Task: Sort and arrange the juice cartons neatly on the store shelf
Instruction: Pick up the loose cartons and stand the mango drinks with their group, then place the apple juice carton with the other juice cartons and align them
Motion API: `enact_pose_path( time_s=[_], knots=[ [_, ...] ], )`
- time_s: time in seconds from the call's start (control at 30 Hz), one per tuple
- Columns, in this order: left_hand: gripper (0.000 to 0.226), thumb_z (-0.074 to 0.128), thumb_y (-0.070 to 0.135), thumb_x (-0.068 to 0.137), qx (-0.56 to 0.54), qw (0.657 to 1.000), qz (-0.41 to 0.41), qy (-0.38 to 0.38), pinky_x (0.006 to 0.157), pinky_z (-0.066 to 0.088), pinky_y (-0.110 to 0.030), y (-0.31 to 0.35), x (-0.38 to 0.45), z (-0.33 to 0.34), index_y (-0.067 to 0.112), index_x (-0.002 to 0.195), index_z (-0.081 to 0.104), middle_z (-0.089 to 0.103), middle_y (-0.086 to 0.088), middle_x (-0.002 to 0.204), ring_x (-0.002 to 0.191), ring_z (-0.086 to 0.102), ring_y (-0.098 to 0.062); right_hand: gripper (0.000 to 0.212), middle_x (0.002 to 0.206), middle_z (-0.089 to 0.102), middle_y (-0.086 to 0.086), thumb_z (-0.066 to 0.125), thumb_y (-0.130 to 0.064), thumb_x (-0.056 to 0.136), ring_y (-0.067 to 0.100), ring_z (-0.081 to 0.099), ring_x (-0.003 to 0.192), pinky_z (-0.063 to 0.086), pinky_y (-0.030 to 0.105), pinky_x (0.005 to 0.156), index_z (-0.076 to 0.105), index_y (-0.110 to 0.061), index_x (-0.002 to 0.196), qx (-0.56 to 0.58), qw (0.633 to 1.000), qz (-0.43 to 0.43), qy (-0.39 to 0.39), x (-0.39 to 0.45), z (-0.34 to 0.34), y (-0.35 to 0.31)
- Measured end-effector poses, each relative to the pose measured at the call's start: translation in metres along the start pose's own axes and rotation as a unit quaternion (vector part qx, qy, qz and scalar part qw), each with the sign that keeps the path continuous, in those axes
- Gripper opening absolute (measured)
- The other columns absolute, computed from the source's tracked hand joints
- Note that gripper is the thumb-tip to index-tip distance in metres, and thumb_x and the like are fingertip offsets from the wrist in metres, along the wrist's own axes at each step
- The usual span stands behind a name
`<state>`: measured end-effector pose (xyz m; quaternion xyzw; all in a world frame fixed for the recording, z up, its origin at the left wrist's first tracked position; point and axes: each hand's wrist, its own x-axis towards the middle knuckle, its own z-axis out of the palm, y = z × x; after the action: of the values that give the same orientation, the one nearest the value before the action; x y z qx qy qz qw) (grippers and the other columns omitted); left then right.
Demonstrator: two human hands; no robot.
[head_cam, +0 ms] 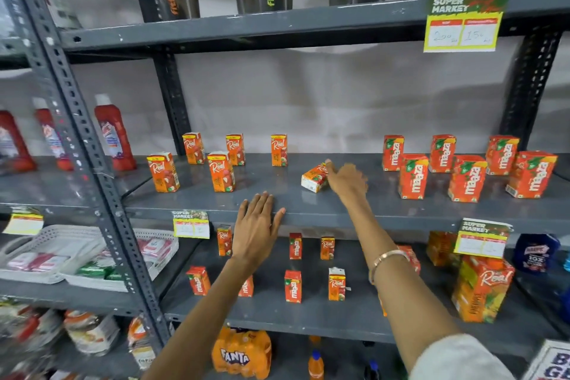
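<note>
The grey metal middle shelf (pixel 308 207) carries 5 upright orange Real cartons (pixel 221 171) on its left half, 2 toward the front edge and 3 along the back. Near the centre, a 6th Real carton (pixel 314 178) lies tipped on its side. On the right half stand 6 red Maaza cartons (pixel 413 176), staggered in 2 loose rows. A left hand (pixel 257 225) lies flat on the shelf's front edge (fingers spread). The lower shelf (pixel 308 315) holds small Real and Maaza cartons mixed together, well apart, with a large Real carton (pixel 482 288) at the right.
</note>
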<state>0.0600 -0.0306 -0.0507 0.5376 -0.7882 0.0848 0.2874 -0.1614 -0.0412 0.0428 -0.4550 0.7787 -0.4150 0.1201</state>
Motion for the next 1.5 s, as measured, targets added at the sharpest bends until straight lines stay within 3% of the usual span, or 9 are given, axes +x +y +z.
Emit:
enact_pose_path(
  time_s=[0.27, 0.5, 0.63, 0.73, 0.83, 1.0, 1.13, 1.3, 1.5],
  knots=[
    [0.073, 0.008, 0.059, 0.102, 0.039, 0.998, 0.038, 0.009, 0.124, 0.02, -0.042, -0.01, 0.001, -0.004, 0.015, 0.147, 0.045, 0.048, -0.004, 0.153, 0.146, 0.039, -0.022, 0.082, 0.149, 0.038, 0.019, 0.057, -0.069, 0.08, 0.035, 0.033, 0.138, 0.033, 0.041, 0.11, 0.048, -0.012, 0.14, -0.073, 0.99, 0.099, -0.066, 0.022, 0.043, -0.032],
    [0.069, 0.009, 0.056, 0.104, 0.046, 0.997, 0.054, 0.011, 0.123, 0.026, -0.044, -0.012, 0.001, -0.003, 0.015, 0.145, 0.047, 0.052, -0.004, 0.15, 0.143, 0.043, -0.023, 0.084, 0.142, 0.049, 0.018, 0.074, -0.046, 0.078, 0.038, 0.042, 0.135, 0.039, 0.043, 0.107, 0.035, -0.008, 0.141, -0.067, 0.993, 0.016, -0.099, 0.024, 0.063, -0.052],
    [0.064, 0.008, 0.053, 0.105, 0.058, 0.995, 0.076, 0.009, 0.123, 0.026, -0.044, -0.021, 0.001, -0.002, 0.017, 0.147, 0.04, 0.05, -0.004, 0.151, 0.143, 0.043, -0.024, 0.043, 0.117, 0.068, 0.017, 0.077, -0.03, 0.077, 0.034, 0.064, 0.113, 0.049, 0.033, 0.083, 0.064, -0.006, 0.11, -0.065, 0.987, -0.068, -0.128, 0.021, 0.056, -0.053],
    [0.065, 0.004, 0.053, 0.104, 0.058, 0.995, 0.077, 0.007, 0.123, 0.022, -0.044, -0.022, 0.001, -0.002, 0.019, 0.148, 0.037, 0.048, -0.003, 0.152, 0.144, 0.041, -0.024, 0.014, 0.088, 0.07, 0.018, 0.071, -0.01, 0.079, 0.032, 0.071, 0.085, 0.054, 0.041, 0.072, 0.066, -0.006, 0.091, 0.053, 0.977, -0.141, -0.149, 0.008, 0.045, -0.044],
    [0.066, 0.001, 0.054, 0.103, 0.05, 0.996, 0.076, 0.004, 0.125, 0.022, -0.046, -0.021, 0.0, -0.001, 0.019, 0.15, 0.033, 0.045, -0.002, 0.154, 0.146, 0.038, -0.024, 0.036, 0.1, 0.071, 0.011, 0.071, -0.007, 0.086, 0.018, 0.073, 0.074, 0.062, 0.035, 0.068, 0.056, -0.007, 0.119, 0.281, 0.925, -0.135, -0.217, -0.019, 0.024, -0.036],
    [0.066, 0.003, 0.052, 0.104, 0.05, 0.996, 0.072, 0.009, 0.124, 0.025, -0.049, -0.021, -0.001, 0.0, 0.017, 0.151, 0.033, 0.047, -0.005, 0.153, 0.145, 0.039, -0.025, 0.052, 0.105, 0.075, 0.001, 0.037, -0.056, 0.099, 0.015, 0.077, 0.085, 0.06, 0.03, 0.069, 0.05, -0.022, 0.136, 0.538, 0.79, -0.074, -0.284, -0.071, -0.026, -0.037],
    [0.067, 0.003, 0.052, 0.103, 0.054, 0.997, 0.062, 0.004, 0.124, 0.023, -0.048, -0.021, 0.0, 0.003, 0.016, 0.152, 0.033, 0.047, -0.006, 0.153, 0.145, 0.039, -0.026, 0.068, 0.114, 0.067, 0.01, 0.038, -0.058, 0.097, 0.02, 0.072, 0.088, 0.058, 0.036, 0.07, 0.043, -0.013, 0.148, 0.621, 0.711, -0.104, -0.314, -0.106, -0.064, -0.047],
    [0.068, 0.004, 0.052, 0.103, 0.059, 0.996, 0.061, 0.002, 0.123, 0.028, -0.048, -0.02, 0.0, 0.003, 0.015, 0.148, 0.039, 0.052, -0.007, 0.148, 0.141, 0.045, -0.026, 0.059, 0.105, 0.068, 0.009, 0.049, -0.061, 0.092, 0.019, 0.07, 0.084, 0.058, 0.034, 0.07, 0.063, -0.013, 0.123, 0.636, 0.633, -0.195, -0.396, -0.138, -0.097, -0.064],
    [0.067, 0.006, 0.051, 0.103, 0.065, 0.996, 0.061, 0.001, 0.123, 0.027, -0.047, -0.017, -0.001, -0.001, 0.014, 0.145, 0.042, 0.052, -0.008, 0.149, 0.141, 0.045, -0.026, 0.076, 0.107, 0.068, 0.009, 0.064, -0.065, 0.078, 0.019, 0.071, 0.085, 0.058, 0.034, 0.07, 0.053, -0.013, 0.133, 0.604, 0.652, -0.211, -0.406, -0.146, -0.097, -0.067]
  ],
)
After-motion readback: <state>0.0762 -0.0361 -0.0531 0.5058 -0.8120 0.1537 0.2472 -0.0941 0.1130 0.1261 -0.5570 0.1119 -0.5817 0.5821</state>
